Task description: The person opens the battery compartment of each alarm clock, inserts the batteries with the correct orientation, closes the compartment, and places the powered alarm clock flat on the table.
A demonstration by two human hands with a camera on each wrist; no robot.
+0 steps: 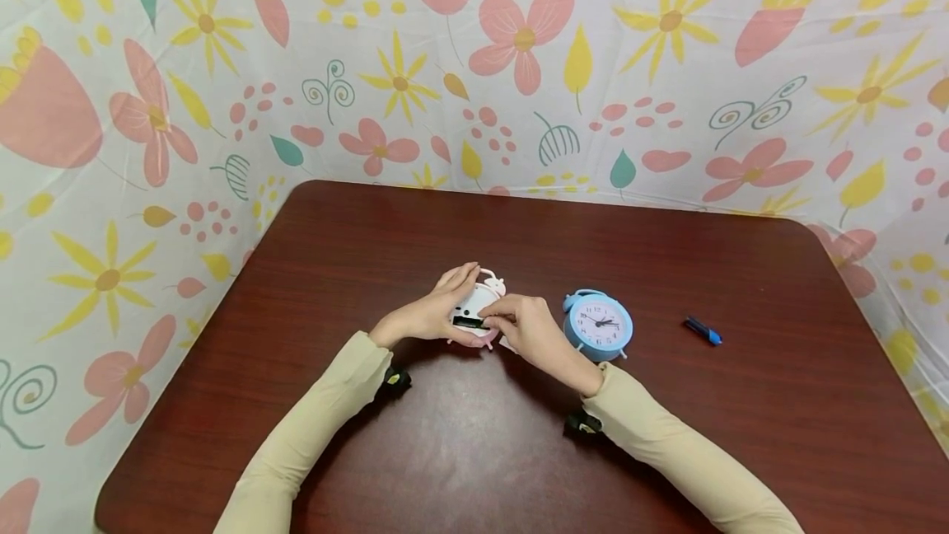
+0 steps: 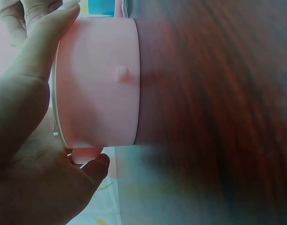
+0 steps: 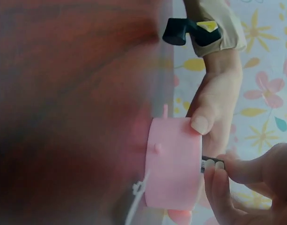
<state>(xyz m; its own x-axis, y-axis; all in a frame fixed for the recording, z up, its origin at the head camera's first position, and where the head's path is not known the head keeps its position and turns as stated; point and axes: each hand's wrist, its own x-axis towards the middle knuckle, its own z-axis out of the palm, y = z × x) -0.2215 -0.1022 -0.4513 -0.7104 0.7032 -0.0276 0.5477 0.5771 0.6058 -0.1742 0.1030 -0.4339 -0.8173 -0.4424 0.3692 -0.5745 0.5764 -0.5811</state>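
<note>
A pink alarm clock point(image 1: 487, 338) lies face down on the table, its white back upward and a dark battery slot point(image 1: 469, 322) uncovered. My left hand point(image 1: 433, 311) grips the clock from the left, thumb near the foot end and fingers by the bells and handle. At the slot, my right hand point(image 1: 528, 328) pinches a small dark battery point(image 3: 211, 162) that sticks up from the clock's back. How far the battery sits inside is hidden by the fingers. A thin white piece point(image 3: 137, 193) lies beside the clock, partly under the right hand in the head view.
A light-blue alarm clock point(image 1: 597, 325) lies face up to the right of the right hand. Farther right is a small black-and-blue cylinder point(image 1: 703, 330). The brown table point(image 1: 356, 229) meets a flower-patterned cloth point(image 1: 445, 105) at its back and left.
</note>
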